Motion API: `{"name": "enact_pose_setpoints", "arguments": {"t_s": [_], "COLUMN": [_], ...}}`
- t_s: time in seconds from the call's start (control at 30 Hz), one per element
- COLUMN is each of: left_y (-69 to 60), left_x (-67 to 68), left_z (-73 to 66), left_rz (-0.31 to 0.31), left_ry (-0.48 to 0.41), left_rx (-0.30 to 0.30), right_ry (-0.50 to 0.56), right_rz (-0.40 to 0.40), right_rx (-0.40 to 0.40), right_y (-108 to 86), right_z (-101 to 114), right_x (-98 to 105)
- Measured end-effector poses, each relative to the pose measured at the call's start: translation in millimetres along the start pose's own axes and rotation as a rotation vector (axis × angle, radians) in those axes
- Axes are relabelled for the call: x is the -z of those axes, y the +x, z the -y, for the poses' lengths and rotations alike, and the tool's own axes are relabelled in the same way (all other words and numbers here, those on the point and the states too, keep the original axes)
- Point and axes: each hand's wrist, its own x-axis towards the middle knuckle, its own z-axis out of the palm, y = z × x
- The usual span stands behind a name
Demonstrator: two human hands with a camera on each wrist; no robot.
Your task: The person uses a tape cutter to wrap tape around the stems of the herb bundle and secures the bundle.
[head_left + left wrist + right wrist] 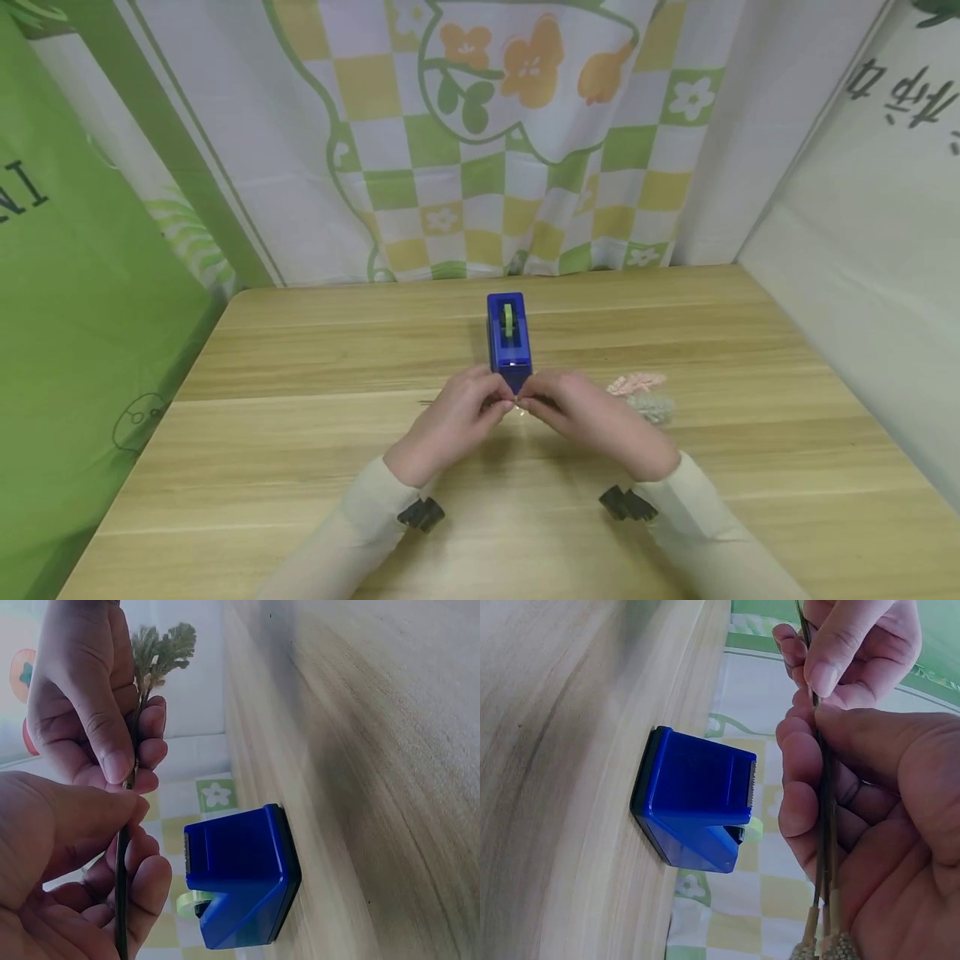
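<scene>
Both hands meet in front of the blue tape dispenser (510, 342) and hold a thin bunch of dark flower stems (825, 817). My left hand (456, 421) pinches the stems between thumb and fingers toward their bare end. Right beside it, my right hand (592, 417) pinches them too, thumb tip almost against the left thumb. Beyond the right hand stick out a pink tufted flower head (636, 383) and a grey-green one (651, 408). A small shiny bit shows by the fingertips in the head view; I cannot tell what it is.
The dispenser carries a roll of pale green tape (508, 320) and a toothed cutting edge (752, 784) facing the hands. It stands on a wooden table (300, 350). A patterned curtain (525, 183) hangs behind the table's back edge, with a green cloth (90, 292) at left.
</scene>
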Motion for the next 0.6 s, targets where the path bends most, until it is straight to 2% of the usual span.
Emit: {"name": "enact_pose_setpoints", "arguments": {"t_s": [0.23,0.6], "left_y": [1.1,0.4], "left_x": [-0.1,-2.5], "left_z": [2.0,2.1], "left_rz": [0.014,0.014], "left_ry": [0.007,0.009], "left_rx": [-0.019,0.035], "right_ry": [-0.002,0.01], "right_rz": [-0.004,0.02], "right_rx": [-0.013,-0.031], "right_y": [1.0,1.8], "right_z": [0.0,1.0], "right_x": [-1.8,-1.9]}}
